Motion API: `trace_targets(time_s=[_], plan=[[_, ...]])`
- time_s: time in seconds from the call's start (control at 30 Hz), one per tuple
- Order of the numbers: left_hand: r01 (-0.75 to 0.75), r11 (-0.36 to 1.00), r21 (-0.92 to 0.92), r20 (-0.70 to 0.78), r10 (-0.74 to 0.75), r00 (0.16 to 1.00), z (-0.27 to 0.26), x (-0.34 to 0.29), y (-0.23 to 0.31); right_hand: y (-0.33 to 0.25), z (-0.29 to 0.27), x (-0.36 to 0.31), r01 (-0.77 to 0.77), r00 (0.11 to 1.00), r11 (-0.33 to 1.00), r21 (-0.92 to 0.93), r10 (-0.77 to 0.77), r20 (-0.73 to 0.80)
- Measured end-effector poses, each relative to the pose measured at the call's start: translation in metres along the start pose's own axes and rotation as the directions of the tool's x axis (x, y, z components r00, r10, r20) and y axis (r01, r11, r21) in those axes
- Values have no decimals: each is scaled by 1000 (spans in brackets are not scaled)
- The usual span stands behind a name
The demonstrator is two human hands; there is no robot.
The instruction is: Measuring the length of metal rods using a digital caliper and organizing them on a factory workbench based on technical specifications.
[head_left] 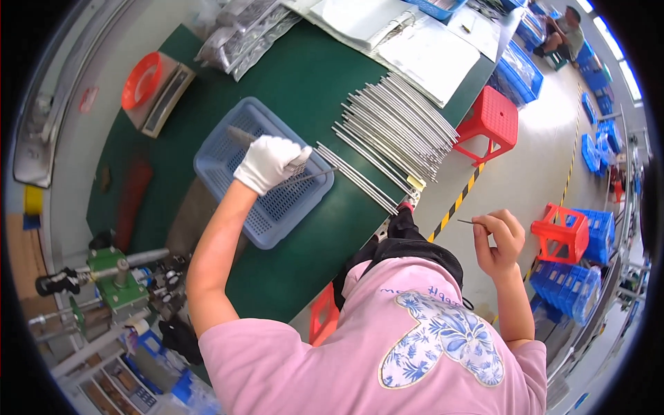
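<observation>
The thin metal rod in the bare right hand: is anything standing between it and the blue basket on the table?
Nothing solid blocks it. The thin metal rod in the right hand is off the table edge; between it and the blue basket lie only loose rods, flat on the green mat.

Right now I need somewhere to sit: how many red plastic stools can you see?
2 for sure: one red stool beside the green table's right end, one on the floor by blue crates. More may be hidden.
</observation>
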State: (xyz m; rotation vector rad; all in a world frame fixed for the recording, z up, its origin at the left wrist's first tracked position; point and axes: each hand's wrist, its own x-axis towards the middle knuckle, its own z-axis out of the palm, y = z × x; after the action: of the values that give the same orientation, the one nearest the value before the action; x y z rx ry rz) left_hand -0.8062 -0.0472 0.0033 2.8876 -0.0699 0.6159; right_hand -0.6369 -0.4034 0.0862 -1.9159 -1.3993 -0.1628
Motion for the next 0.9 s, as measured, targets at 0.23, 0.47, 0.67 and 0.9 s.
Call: trace_targets(time_s=[0.23,0.47,0.67,0.9], plan=[[55,997,48,455,-71,888,40,-47,-2,13,4,-34,-173,985,985,-12,172,-25],[492,870,43,726,-366,583,12,-16,28,16,13,-44,-214,976,977,-10,213,-30],[622,778,84,721,-478,501,34,-8,47,11,19,-46,-202,979,979,13,202,-34],[275,791,-547,-182,-433,883,0,35,73,2,11,-40,-173,974,983,58,179,-139]])
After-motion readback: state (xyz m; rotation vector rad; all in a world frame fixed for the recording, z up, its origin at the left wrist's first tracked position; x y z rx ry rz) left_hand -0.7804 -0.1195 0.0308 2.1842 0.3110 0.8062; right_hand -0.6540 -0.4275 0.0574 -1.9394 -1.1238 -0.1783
